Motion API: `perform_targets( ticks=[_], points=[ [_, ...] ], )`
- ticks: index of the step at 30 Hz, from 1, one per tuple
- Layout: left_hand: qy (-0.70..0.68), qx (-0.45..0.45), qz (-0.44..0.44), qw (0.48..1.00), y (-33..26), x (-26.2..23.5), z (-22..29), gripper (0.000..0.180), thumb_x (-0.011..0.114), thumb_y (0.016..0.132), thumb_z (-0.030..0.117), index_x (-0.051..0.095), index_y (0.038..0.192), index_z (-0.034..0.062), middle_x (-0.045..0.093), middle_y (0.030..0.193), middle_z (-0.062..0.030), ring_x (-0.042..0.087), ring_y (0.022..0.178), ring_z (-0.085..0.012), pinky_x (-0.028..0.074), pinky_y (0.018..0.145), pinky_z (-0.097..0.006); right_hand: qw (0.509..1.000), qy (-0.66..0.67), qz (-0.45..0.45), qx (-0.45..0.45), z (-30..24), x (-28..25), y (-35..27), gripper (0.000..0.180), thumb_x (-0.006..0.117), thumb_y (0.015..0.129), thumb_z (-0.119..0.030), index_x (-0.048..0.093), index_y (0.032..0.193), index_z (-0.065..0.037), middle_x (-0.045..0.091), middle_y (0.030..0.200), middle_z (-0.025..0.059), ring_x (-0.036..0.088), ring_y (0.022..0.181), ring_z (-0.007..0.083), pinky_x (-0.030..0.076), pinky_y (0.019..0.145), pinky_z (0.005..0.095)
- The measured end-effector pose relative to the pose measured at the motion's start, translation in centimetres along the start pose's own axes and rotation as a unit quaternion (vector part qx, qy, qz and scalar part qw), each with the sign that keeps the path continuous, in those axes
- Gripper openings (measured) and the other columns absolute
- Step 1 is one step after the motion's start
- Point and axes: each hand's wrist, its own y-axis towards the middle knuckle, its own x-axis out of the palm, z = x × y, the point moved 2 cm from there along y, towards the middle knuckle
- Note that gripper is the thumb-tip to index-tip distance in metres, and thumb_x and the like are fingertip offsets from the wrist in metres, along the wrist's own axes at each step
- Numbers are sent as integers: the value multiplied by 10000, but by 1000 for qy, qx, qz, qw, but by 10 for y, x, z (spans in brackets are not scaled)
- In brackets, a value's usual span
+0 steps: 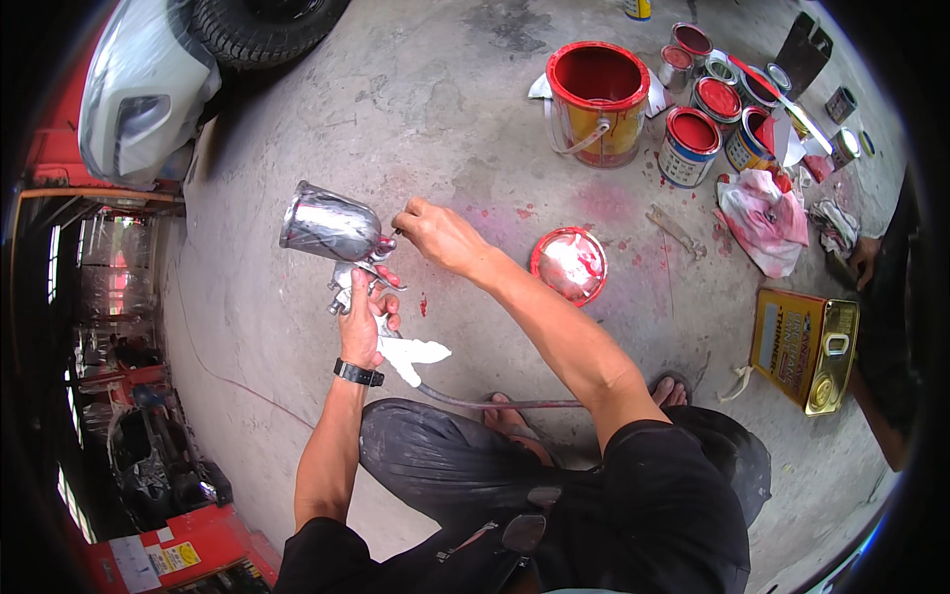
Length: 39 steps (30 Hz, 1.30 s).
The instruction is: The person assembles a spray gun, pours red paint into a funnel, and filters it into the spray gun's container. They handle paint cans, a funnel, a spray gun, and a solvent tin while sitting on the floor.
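Observation:
My left hand is wrapped round the body of a paint spray gun. The gun's silver cup is tilted on its side, pointing left, with red paint at its neck. By that neck my right hand is closed in a pinch; a small dark bit shows at its fingertips, too small to name. A white rag or paper hangs below my left hand, beside the handle. From there a dark air hose runs right across my legs.
A red paint bucket and several smaller paint cans stand at the back right. A red-rimmed lid, a stained rag and a yellow thinner tin lie nearer. Another person's hand shows at right; a vehicle bumper is far left.

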Motion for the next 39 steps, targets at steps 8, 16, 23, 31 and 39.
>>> perform_targets(
  ticks=[8, 16, 23, 31, 39],
  points=[
    [3, -4, 0, 1000, 1, 0, -1, 433, 483, 1025, 533, 561, 1129, 120, 602, 952, -4, 489, 661, -73, 392, 472, -189, 1000, 0, 4, -2, 2, 1, 0, 135, 532, 878, -57, 622, 970, -16, 586, 944, 216, 644, 862, 430, 518, 727, 498],
    [5, 0, 4, 1000, 1, 1, -1, 433, 472, 1030, 533, 557, 1129, 120, 599, 944, -7, 480, 653, -72, 377, 472, -192, 1000, 3, 5, -3, 1, 0, -1, 122, 533, 875, -59, 616, 949, -9, 586, 921, 220, 642, 855, 432, 515, 711, 502],
    [9, -11, 8, 1000, 3, 1, -3, 431, 469, 1029, 536, 556, 1122, 124, 597, 935, -1, 473, 648, -66, 375, 465, -188, 1000, -1, 10, 0, 5, 3, 0, 128, 531, 875, -62, 618, 955, -11, 589, 928, 221, 644, 857, 435, 516, 712, 504],
    [8, -12, 8, 1000, 4, 2, -3, 422, 467, 1033, 529, 558, 1118, 125, 598, 932, 2, 459, 635, -65, 373, 464, -187, 1000, -6, 2, 3, 7, 3, -1, 143, 527, 878, -63, 629, 963, -11, 594, 933, 223, 649, 868, 434, 520, 722, 502],
    [44, -17, 31, 998, 3, 3, -1, 467, 479, 1023, 544, 576, 1156, 107, 632, 985, -16, 532, 654, -71, 414, 468, -196, 1000, -2, 10, 8, 12, 4, -5, 155, 522, 884, -63, 637, 972, -9, 600, 939, 224, 651, 878, 432, 527, 731, 497]
  ],
)
